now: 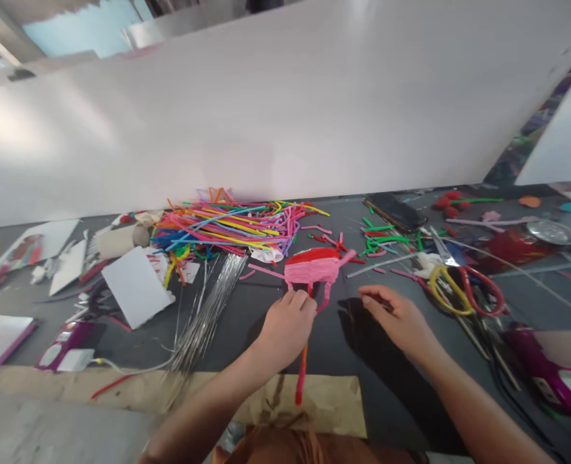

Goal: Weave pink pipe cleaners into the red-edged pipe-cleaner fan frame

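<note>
A pink figure made of pipe cleaners (309,269), with a red strip along its top, stands up above my left hand (290,325). The fingers of that hand are closed around its lower part. Below the hand a red and orange pipe-cleaner stem (301,370) hangs down. Thin pink strands stick out on both sides of the figure, and a curved one drops at its right. My right hand (399,316) is off to the right, apart from the figure. Its thumb and fingers are loosely spread with nothing visible between them.
A heap of coloured pipe cleaners (232,225) lies behind, with a bundle of metal wires (208,309) nearer. To the right are scissors (452,290), a phone (396,212), a drinks can (522,241) and green cut pieces (382,238). A white board (285,116) walls the back.
</note>
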A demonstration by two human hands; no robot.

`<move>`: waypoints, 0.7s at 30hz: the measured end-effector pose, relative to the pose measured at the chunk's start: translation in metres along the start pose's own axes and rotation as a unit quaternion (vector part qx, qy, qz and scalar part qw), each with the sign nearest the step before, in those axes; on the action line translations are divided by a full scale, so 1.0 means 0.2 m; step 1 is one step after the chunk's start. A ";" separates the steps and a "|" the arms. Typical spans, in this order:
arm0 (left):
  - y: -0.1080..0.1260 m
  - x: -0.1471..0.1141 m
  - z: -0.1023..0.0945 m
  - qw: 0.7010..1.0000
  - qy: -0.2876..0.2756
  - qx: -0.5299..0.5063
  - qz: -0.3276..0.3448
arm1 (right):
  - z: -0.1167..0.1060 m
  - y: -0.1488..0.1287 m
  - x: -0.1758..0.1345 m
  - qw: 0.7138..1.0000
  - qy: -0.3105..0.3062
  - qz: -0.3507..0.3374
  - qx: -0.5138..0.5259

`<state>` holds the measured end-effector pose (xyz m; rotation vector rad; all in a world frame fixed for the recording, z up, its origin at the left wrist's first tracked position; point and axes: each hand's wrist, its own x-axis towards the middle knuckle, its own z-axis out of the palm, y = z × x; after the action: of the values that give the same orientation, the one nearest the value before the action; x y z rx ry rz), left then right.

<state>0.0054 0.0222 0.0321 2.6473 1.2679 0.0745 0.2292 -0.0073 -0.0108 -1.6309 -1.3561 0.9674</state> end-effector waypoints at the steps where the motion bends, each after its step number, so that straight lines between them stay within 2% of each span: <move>1: -0.02 -0.02 -0.05 0.998 0.025 -0.055 0.000 | -0.01 0.00 0.02 0.999 0.003 0.021 0.045; 3: -0.07 -0.07 -0.13 0.976 0.076 -0.204 0.005 | 0.01 0.00 0.05 0.987 -0.003 0.066 0.145; 5: -0.10 -0.12 -0.19 0.924 0.105 -0.367 -0.004 | 0.05 -0.01 0.07 0.964 -0.030 0.104 0.242; 8: -0.13 -0.18 -0.19 0.784 0.131 -0.606 -0.037 | 0.15 -0.07 0.09 0.920 -0.112 0.114 0.359; 10: -0.14 -0.20 -0.16 0.713 0.148 -0.684 -0.049 | 0.21 -0.13 0.10 0.886 -0.174 0.097 0.418; 12: -0.13 -0.22 -0.13 0.680 0.146 -0.716 -0.059 | 0.26 -0.19 0.10 0.856 -0.197 0.093 0.469; 15: -0.14 -0.23 -0.10 0.659 0.122 -0.740 -0.054 | 0.30 -0.27 0.12 0.838 -0.151 0.094 0.516; 17: -0.16 -0.22 -0.09 0.642 0.103 -0.758 -0.047 | 0.30 -0.31 0.14 0.847 -0.128 0.084 0.509; 21: -0.21 -0.19 -0.07 0.595 0.065 -0.799 -0.066 | 0.29 -0.33 0.17 0.888 -0.129 0.054 0.437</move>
<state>-0.0525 0.0208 0.0386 0.9209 0.6578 0.8945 0.1555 0.0407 0.0238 -0.8995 -0.7699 1.6084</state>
